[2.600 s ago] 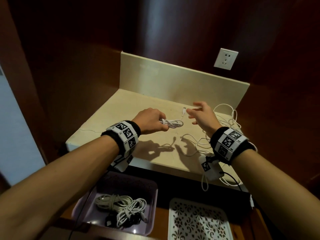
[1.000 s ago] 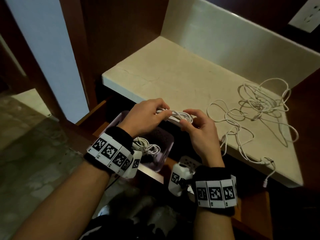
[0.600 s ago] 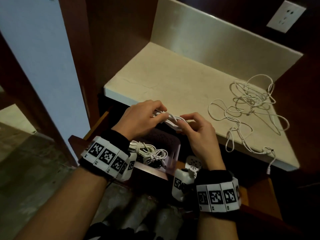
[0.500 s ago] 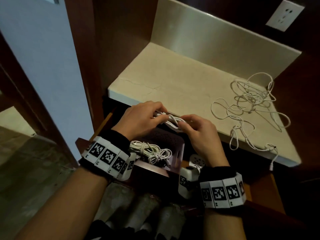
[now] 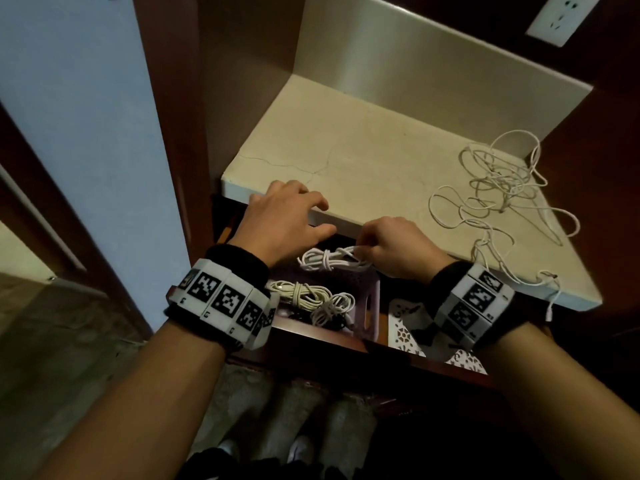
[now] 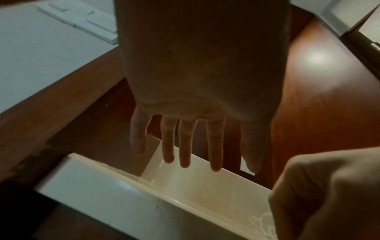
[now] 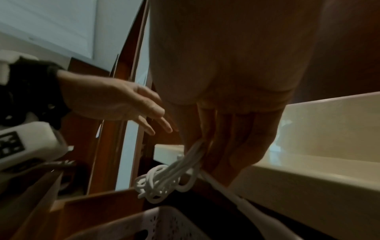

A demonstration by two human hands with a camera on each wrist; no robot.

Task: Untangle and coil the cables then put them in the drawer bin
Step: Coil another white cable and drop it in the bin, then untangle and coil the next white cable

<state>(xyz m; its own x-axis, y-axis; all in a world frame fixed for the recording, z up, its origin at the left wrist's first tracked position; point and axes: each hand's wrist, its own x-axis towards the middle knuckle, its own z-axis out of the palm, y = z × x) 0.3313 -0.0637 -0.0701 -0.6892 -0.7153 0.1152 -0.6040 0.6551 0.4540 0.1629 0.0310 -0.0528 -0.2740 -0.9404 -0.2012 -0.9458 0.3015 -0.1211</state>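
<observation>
Low in the centre of the head view, our right hand [image 5: 394, 251] pinches one end of the coiled white cable [image 5: 329, 261] and holds it just above the purple bin [image 5: 372, 303] in the open drawer. Our left hand [image 5: 280, 220] hangs beside it — fingers spread, holding nothing. Two coiled cables [image 5: 311, 299] lie in the bin; a tangled cable [image 5: 502, 188] sprawls at the right of the counter [image 5: 363, 150].

Below both hands [image 5: 398, 251] the drawer bin [image 5: 372, 306] holds coiled cables [image 5: 311, 299]; tangled cables [image 5: 502, 188] lie on the tabletop [image 5: 363, 150] right of them.
</observation>
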